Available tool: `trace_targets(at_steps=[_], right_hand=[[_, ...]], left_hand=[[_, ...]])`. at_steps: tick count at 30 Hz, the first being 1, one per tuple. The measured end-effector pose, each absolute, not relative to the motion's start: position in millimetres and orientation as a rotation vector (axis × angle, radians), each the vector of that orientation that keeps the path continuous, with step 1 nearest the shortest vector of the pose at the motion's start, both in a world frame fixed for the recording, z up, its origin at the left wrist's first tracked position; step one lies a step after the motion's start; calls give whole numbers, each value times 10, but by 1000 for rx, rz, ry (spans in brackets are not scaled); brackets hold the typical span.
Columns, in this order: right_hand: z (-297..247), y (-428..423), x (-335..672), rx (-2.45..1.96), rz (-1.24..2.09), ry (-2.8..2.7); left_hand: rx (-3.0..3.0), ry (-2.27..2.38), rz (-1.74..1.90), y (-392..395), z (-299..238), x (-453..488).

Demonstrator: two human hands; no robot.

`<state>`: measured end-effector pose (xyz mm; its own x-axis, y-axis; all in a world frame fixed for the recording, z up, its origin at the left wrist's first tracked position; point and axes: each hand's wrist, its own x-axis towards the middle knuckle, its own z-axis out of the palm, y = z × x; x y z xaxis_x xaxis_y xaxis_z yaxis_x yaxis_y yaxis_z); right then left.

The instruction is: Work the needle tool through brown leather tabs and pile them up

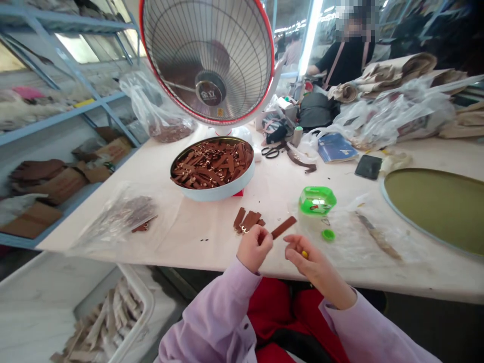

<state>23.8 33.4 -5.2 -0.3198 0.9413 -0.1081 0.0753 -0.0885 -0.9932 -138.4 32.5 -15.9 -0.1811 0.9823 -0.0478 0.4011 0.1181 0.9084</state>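
Lilac sleeves (215, 315) flank red cloth (274, 305) at the front edge of the table (223, 222). Over it, the left hand (255, 249) pinches one end of a brown strip (284, 228); the right hand (308, 259), close by, curls round a yellow thing (304, 254). The strip looks light, firm yet bendable, probably best held by an end. More strips (249, 220) lie just beyond the left hand; a green tub (317, 202) and cap (328, 235) crowd the right. Toward the far edge, a heaped tin (214, 194) and fan (209, 91) block the way.
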Motion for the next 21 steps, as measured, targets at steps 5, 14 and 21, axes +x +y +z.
trace_targets(at_steps=[5, 14, 21], right_hand=[[-197, 412, 317, -1232, 1529, -1357], [-322, 527, 398, -1339, 1530, -1467], [-248, 513, 398, -1303, 1522, -1535]], left_hand=[[1346, 2172, 928, 660, -474, -1986], [2067, 2487, 690, 1070, 459, -2538], [1848, 2708, -274, 2042, 970, -2910]])
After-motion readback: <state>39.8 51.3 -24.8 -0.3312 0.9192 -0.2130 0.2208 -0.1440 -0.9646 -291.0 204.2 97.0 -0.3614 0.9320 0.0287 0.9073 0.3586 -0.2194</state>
